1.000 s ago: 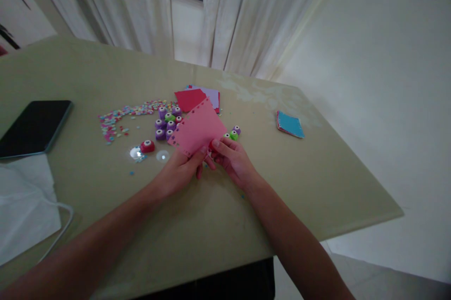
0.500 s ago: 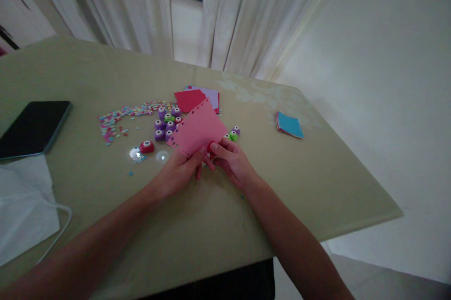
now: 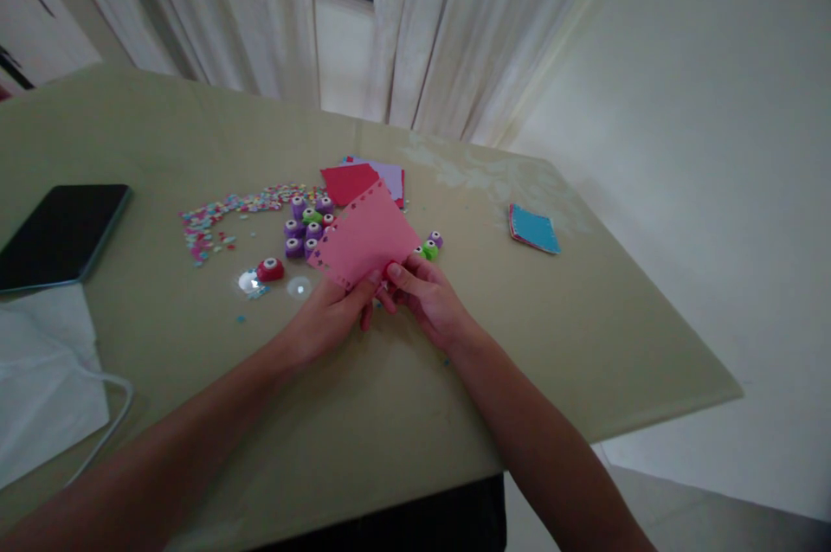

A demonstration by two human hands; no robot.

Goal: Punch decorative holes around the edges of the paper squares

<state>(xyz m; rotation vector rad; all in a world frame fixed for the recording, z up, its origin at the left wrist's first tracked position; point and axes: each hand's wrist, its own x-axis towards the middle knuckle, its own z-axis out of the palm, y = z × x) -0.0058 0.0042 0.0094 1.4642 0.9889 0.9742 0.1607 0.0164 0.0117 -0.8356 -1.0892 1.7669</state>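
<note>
A pink paper square (image 3: 363, 236) with small holes punched along its edges is held tilted above the olive table (image 3: 195, 128). My left hand (image 3: 328, 314) pinches its near edge between thumb and fingers. My right hand (image 3: 425, 297) is closed round a small red punch (image 3: 388, 271) at the sheet's near right edge; only a sliver of the punch shows. Behind the sheet sits a cluster of purple and green punches (image 3: 308, 227), and two more punches (image 3: 432, 245) lie just right of it.
Coloured paper confetti (image 3: 224, 215) is strewn left of the punches, with a lone red punch (image 3: 269, 268) nearby. Red and lilac sheets (image 3: 363, 180) lie further back, a blue-topped paper stack (image 3: 533, 230) to the right. A dark tablet (image 3: 61, 232) and a white cloth (image 3: 45, 379) lie at left.
</note>
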